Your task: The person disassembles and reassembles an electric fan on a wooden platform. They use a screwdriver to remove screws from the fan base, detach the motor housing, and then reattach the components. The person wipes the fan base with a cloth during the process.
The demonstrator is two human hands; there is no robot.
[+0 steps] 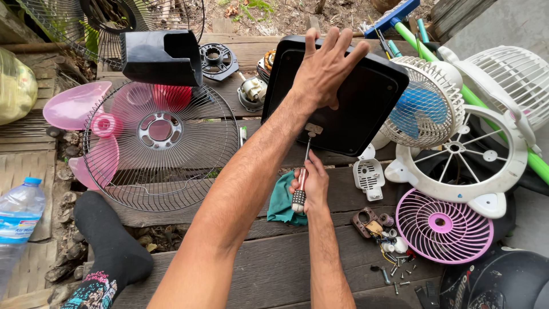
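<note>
My left hand point(329, 68) lies flat, fingers spread, on a black square fan base point(366, 109) that stands tilted on the wooden planks. Just below it, my right hand point(310, 184) grips a screwdriver point(303, 171) by its ribbed handle. The shaft points up, and its tip meets a small metal plate point(313, 129) on the base's lower edge. A teal cloth point(279, 201) sits on the planks just left of my right hand.
To the left are a wire fan grille point(160, 143), a pink blade point(74, 106), a black housing point(163, 57) and a motor point(251, 91). To the right are a small white fan point(426, 106), a white frame point(474, 166), a pink grille point(443, 220) and loose screws point(397, 274). A bottle point(17, 223) and my socked foot point(108, 252) are at the lower left.
</note>
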